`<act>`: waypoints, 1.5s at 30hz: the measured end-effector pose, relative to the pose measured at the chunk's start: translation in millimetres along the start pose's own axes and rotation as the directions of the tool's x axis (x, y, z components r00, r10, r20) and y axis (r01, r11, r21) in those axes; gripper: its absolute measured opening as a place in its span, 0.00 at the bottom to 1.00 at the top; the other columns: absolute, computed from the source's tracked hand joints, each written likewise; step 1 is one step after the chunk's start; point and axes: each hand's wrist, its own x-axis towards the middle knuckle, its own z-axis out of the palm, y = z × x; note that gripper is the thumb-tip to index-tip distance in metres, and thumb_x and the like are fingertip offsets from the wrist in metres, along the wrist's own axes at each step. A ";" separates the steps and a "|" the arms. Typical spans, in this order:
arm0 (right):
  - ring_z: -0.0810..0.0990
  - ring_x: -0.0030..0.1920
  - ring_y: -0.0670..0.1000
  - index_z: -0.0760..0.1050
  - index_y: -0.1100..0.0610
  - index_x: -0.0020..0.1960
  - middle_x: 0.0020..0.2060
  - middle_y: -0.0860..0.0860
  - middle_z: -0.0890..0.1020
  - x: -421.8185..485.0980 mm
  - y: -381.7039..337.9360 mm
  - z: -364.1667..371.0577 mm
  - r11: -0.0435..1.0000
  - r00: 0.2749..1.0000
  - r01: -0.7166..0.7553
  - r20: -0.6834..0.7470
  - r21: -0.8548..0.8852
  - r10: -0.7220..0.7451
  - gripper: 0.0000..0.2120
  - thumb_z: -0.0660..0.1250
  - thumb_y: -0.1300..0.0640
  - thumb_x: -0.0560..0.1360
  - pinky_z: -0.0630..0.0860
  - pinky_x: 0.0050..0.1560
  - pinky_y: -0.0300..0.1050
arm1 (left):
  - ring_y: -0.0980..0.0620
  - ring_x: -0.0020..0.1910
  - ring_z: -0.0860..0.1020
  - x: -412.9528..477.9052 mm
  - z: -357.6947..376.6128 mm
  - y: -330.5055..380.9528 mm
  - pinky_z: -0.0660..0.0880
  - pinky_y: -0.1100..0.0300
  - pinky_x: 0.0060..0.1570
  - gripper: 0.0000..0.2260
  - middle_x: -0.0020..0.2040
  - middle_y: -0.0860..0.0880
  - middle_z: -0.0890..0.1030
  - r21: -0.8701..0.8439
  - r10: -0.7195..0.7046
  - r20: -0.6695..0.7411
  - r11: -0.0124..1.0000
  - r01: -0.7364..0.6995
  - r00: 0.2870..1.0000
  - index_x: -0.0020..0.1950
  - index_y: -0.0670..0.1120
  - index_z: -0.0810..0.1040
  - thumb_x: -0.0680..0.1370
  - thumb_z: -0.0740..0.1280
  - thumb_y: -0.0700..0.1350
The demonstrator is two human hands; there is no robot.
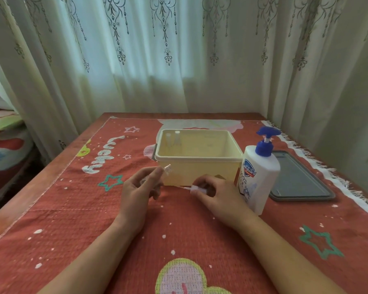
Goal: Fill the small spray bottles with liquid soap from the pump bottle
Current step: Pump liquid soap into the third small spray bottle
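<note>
In front of the yellow bin (200, 172), the left hand (136, 194) curls its fingers round a clear spray bottle (167, 168). The right hand (217, 196) pinches its spray cap (197, 189). The pump bottle (261, 179) stands just right of the bin. Two small bottles (173, 139) stand in the bin's far-left corner.

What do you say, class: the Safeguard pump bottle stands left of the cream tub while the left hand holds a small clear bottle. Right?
Wrong side. The head view shows the Safeguard pump bottle standing right of the cream tub, not left. The left hand does hold a small clear bottle.
</note>
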 end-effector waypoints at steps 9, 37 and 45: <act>0.76 0.53 0.38 0.80 0.50 0.56 0.50 0.43 0.80 3.2 -3.3 3.7 0.999 0.996 0.052 -0.066 -0.013 -0.053 0.08 0.68 0.52 0.78 0.70 0.51 0.27 | 0.50 0.45 0.85 -4.3 4.4 -1.0 0.78 0.61 0.41 0.14 0.49 0.46 0.87 0.083 -0.012 0.023 0.997 0.010 1.000 0.55 0.46 0.85 0.71 0.76 0.46; 0.83 0.43 0.47 0.80 0.56 0.50 0.42 0.49 0.85 42.5 -13.0 -133.2 0.914 0.927 0.063 -0.362 0.401 0.095 0.08 0.62 0.58 0.80 0.79 0.49 0.43 | 0.57 0.35 0.73 1.9 163.1 28.8 0.70 0.58 0.40 0.04 0.34 0.59 0.76 0.025 0.301 0.150 0.951 -0.308 0.942 0.50 0.46 0.80 0.78 0.70 0.46; 0.78 0.28 0.44 0.77 0.54 0.41 0.26 0.46 0.79 27.1 -22.9 -124.0 0.833 0.945 0.008 -0.275 0.554 0.174 0.15 0.60 0.48 0.81 0.76 0.32 0.33 | 0.52 0.36 0.71 -3.5 159.9 26.9 0.71 0.52 0.39 0.10 0.38 0.54 0.78 0.068 0.280 0.193 0.952 -0.298 0.940 0.48 0.53 0.80 0.74 0.70 0.58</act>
